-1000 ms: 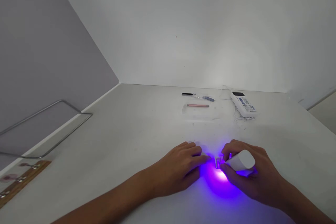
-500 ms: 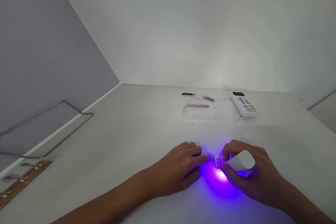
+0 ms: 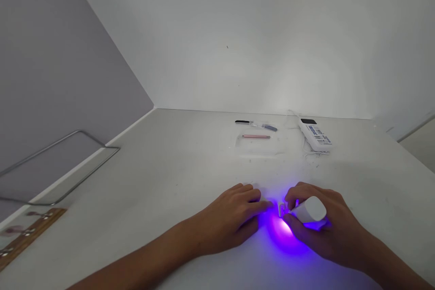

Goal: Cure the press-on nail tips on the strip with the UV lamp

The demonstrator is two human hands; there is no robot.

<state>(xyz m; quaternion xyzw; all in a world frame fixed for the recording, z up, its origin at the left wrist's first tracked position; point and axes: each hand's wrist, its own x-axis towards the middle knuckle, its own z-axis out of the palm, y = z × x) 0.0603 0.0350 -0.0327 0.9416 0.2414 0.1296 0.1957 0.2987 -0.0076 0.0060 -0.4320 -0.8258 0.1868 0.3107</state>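
My right hand [image 3: 322, 231] is closed round a small white lamp [image 3: 310, 210] that throws violet light onto the white table [image 3: 176, 167]. The lamp's lit end points left and down at the tabletop. My left hand [image 3: 231, 219] lies flat on the table just left of the glow, fingers stretched toward it, fingertips lit violet. A small white piece [image 3: 281, 209] sits between the two hands at the lamp's tip; what it is I cannot make out.
Farther back lie a black-tipped tool [image 3: 255, 123], a pink stick [image 3: 256, 136] on a clear sheet, and a white labelled device [image 3: 315, 135] with a cord. A bent metal wire frame [image 3: 64, 163] and a wooden strip [image 3: 27, 235] are at the left edge.
The lamp and my right hand have shifted very slightly left; the glow on the table looks a little smaller. My left hand has stayed put.
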